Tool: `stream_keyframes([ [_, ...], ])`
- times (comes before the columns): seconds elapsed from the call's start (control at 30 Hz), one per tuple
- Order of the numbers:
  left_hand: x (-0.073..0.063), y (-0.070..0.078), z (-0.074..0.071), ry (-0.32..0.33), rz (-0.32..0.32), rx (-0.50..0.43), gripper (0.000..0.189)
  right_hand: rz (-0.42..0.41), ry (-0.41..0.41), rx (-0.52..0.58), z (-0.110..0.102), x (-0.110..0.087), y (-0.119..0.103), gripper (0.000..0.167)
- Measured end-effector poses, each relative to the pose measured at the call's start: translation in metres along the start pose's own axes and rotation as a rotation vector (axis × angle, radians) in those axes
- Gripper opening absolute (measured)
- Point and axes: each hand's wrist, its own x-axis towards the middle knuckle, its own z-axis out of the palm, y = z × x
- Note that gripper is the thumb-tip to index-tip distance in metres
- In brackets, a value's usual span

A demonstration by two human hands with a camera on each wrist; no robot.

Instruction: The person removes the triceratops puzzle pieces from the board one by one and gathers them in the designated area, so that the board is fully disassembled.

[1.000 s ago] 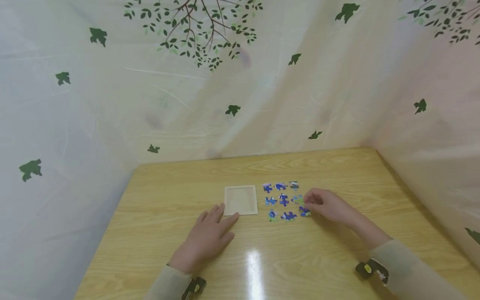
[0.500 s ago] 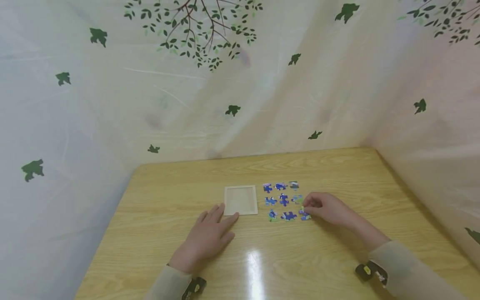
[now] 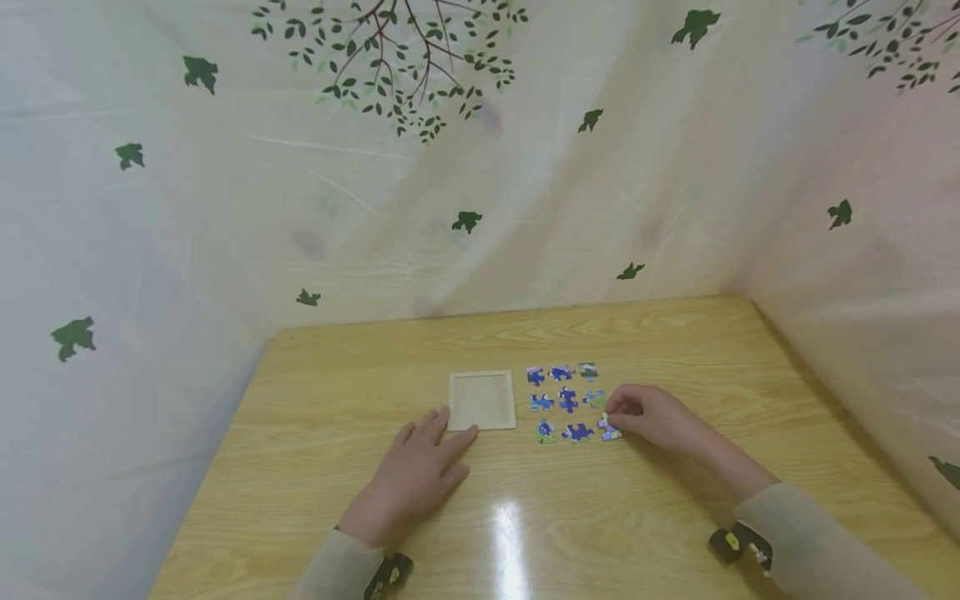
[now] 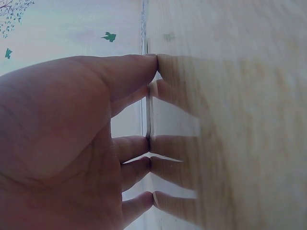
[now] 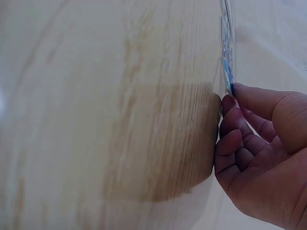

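Note:
My right hand (image 3: 656, 418) pinches a jigsaw piece (image 3: 609, 429) at the near right corner of a small group of puzzle pieces. In the right wrist view that piece (image 5: 228, 75) leans up on edge between thumb and forefinger, and the other fingers are curled beneath. A square wooden puzzle frame (image 3: 482, 402) lies flat to the left of the pieces. The left hand (image 3: 416, 471) spreads its fingers, with fingertips right at the frame's near left edge. In the left wrist view, the straight fingertips of this hand (image 4: 62, 129) touch down on the glossy surface.
Several other jigsaw pieces (image 3: 567, 400), blue, purple and green, lie apart in loose rows on the wooden table (image 3: 360, 358). A pale curtain (image 3: 525, 183) printed with leaves and birds hangs behind the table and along its sides.
The right hand has dipped slightly and tilted the corner piece, which shows a lighter purple and white face than before. The left hand and frame have stayed in place.

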Motion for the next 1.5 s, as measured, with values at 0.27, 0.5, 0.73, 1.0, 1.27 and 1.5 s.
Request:
stream_keyframes([
  [0.27, -0.0002, 0.0000, 0.0001, 0.003, 0.002, -0.001, 0.054, 0.005, -0.001, -0.001, 0.0004, -0.0008, -0.0011, 0.006],
  [0.5, -0.0001, -0.0001, -0.0001, 0.004, 0.001, 0.000, 0.053, 0.011, 0.006, 0.014, 0.0013, -0.0023, -0.0021, 0.006],
  [0.73, 0.0005, 0.0002, 0.0001, 0.004, 0.002, 0.009, 0.053, 0.010, 0.010, 0.008, 0.0016, -0.0032, -0.0032, 0.007],
  [1.0, 0.0004, 0.0001, 0.0014, 0.000, 0.000, 0.021, 0.054, 0.020, 0.019, -0.006, 0.0028, -0.0035, -0.0032, 0.006],
  [1.27, 0.0000, -0.0001, 0.0015, 0.009, 0.010, 0.021, 0.054, 0.011, 0.030, -0.029, 0.0032, -0.0026, -0.0028, 0.006],
  [1.5, -0.0008, 0.0008, 0.0008, 0.008, 0.005, 0.026, 0.054, 0.014, 0.035, -0.037, 0.0035, -0.0022, -0.0028, 0.006],
])
